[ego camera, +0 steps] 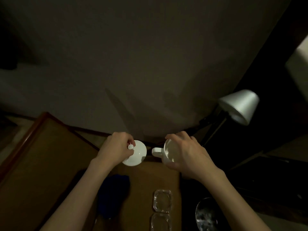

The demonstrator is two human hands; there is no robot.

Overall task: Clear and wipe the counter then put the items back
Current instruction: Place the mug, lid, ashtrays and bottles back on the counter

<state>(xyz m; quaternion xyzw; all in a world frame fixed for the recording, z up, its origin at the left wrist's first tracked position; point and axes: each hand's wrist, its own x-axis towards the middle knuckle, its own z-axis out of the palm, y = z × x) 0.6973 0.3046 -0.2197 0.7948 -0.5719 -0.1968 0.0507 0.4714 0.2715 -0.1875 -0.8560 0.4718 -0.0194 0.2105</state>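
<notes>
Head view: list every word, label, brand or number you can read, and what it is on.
None can be read. The white lid, white mug, two glass ashtrays, blue cloth and lamp shade show no print in this dim picture.

Open counter [50,164] at left. Middle strip narrowed by lid [137,153] and mug [165,153] at wall end, blue cloth [113,194] and 2 glass ashtrays [162,203] nearer. Lamp [240,105] blocking right.
</notes>
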